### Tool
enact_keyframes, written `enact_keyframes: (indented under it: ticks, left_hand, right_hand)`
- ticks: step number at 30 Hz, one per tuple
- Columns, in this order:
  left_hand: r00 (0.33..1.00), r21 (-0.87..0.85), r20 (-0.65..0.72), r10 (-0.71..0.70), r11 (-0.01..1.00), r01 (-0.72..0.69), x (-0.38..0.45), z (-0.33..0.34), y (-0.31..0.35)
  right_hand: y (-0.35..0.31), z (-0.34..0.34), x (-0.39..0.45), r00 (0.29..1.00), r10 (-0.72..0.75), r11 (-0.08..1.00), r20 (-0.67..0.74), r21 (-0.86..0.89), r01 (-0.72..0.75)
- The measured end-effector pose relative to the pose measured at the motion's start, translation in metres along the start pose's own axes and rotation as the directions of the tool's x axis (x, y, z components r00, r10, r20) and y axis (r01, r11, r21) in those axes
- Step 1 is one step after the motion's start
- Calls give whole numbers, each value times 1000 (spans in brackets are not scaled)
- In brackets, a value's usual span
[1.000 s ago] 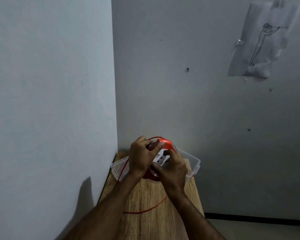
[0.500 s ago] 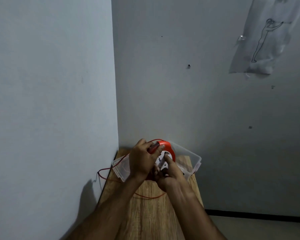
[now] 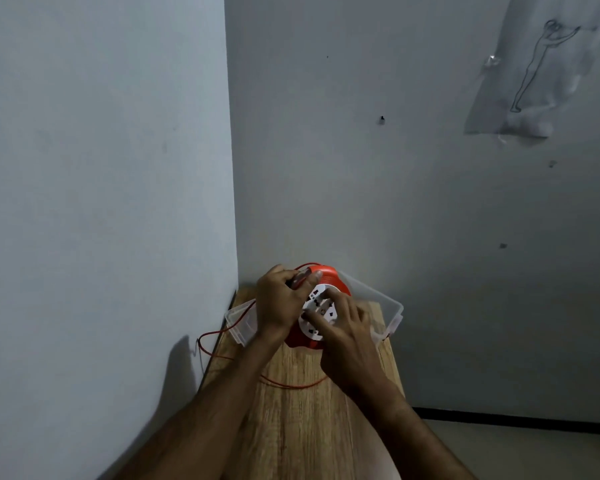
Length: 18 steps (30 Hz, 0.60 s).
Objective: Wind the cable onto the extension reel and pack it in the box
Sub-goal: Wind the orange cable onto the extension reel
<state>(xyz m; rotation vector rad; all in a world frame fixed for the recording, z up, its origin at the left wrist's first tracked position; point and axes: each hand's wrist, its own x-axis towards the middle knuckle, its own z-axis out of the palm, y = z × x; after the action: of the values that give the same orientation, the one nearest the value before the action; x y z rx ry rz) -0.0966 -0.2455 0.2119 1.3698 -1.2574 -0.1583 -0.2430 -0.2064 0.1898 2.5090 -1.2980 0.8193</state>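
An orange extension reel [image 3: 328, 277] with a white socket face [image 3: 321, 311] is held upright at the far end of a wooden table [image 3: 302, 420]. My left hand [image 3: 279, 301] grips the reel's top left edge and handle. My right hand [image 3: 343, 323] lies on the white socket face, fingers spread over it. A thin red cable [image 3: 291, 384] runs loose across the table and loops off its left edge. A clear plastic box [image 3: 387, 308] stands right behind the reel, partly hidden by my hands.
The table sits in a corner, with walls close on the left and behind. A paper drawing [image 3: 537, 74] is taped high on the back wall. Floor shows to the right of the table.
My right hand has turned on the socket face, from the lower side to the right side. The loose cable loop has moved left, over the table's left edge.
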Motion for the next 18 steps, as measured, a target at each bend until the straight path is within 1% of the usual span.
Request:
enact_keyframes:
  ticks: [2, 4, 8, 10, 14, 18]
  left_hand:
    - [1000, -8, 7, 2, 1000, -2, 2, -1, 0]
    - [999, -7, 31, 22, 1000, -22, 4, -2, 1]
    - [998, -2, 57, 40, 999, -40, 4, -2, 4]
    - [997, 3, 51, 51, 999, -51, 4, -2, 6]
    - [996, 29, 58, 71, 997, -73, 5, -1, 7]
    - [995, 35, 71, 71, 997, -74, 4, 1, 7]
  right_hand:
    - [7, 0, 0, 997, -64, 998, 47, -11, 65]
    - [11, -4, 1, 993, -106, 994, 54, -34, 108]
    - [12, -12, 8, 988, -141, 987, -61, -88, 136]
    - [13, -11, 12, 984, -160, 983, -79, -99, 152]
    - [16, -1, 14, 987, -135, 986, -90, -112, 125]
    - [15, 1, 17, 992, -75, 996, -102, -55, 69]
